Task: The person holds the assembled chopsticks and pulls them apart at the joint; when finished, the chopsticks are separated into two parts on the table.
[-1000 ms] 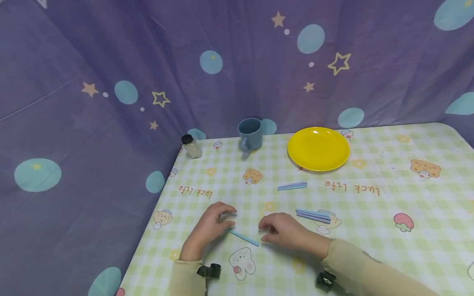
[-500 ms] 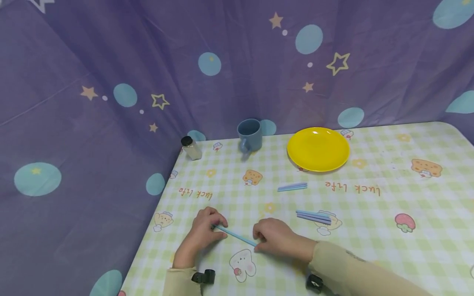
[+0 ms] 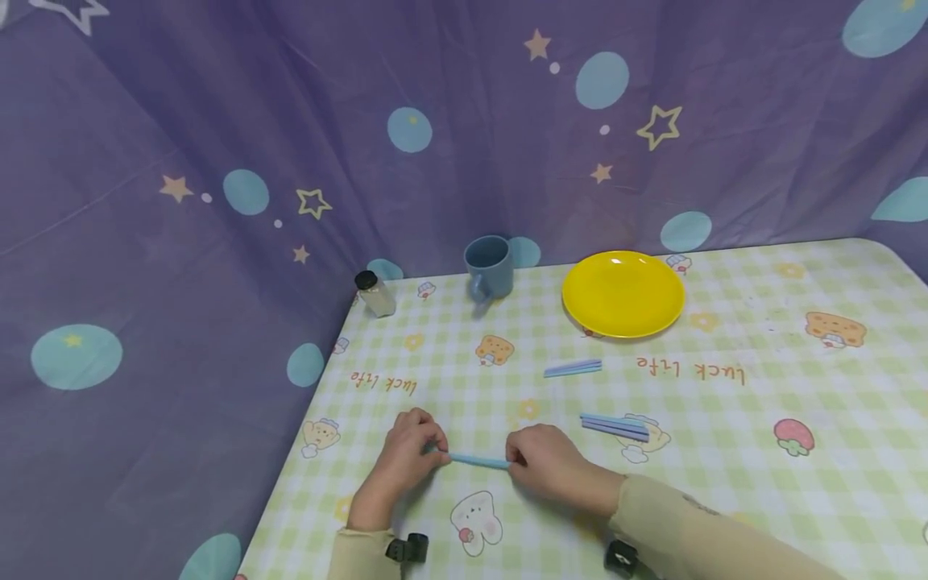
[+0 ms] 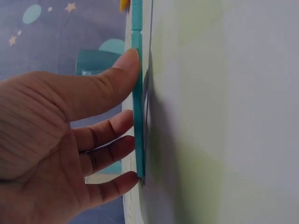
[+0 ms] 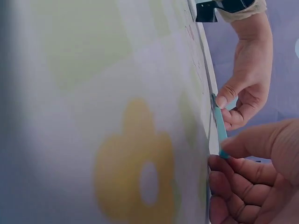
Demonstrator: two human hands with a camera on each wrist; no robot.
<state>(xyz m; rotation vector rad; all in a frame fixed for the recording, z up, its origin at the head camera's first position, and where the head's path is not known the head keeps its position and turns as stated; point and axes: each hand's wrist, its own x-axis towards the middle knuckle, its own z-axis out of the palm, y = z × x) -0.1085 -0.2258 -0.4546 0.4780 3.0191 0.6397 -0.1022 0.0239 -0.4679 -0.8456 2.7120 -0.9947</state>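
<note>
A slim teal pen (image 3: 478,461) lies level between my two hands, just above the checked tablecloth. In the left wrist view the teal pen (image 4: 137,102) shows a seam near one end and a small dark tip at the other. My left hand (image 3: 408,453) pinches the tip end between thumb and fingers. The other end is pinched by my right hand (image 3: 547,459), thumb against curled fingers in the right wrist view. To the right of that hand lies a bundle of blue and purple pens (image 3: 615,427). Another small bundle of pens (image 3: 573,368) lies farther back.
At the back of the table stand a blue mug (image 3: 489,267) and a yellow plate (image 3: 623,294). A small black-capped jar (image 3: 375,294) stands at the far left corner. A purple curtain (image 3: 464,64) hangs behind and along the left side.
Both hands have closed on the teal pen, the left first, then the right. The pen has turned from slanted to nearly level across. The other things stay put.
</note>
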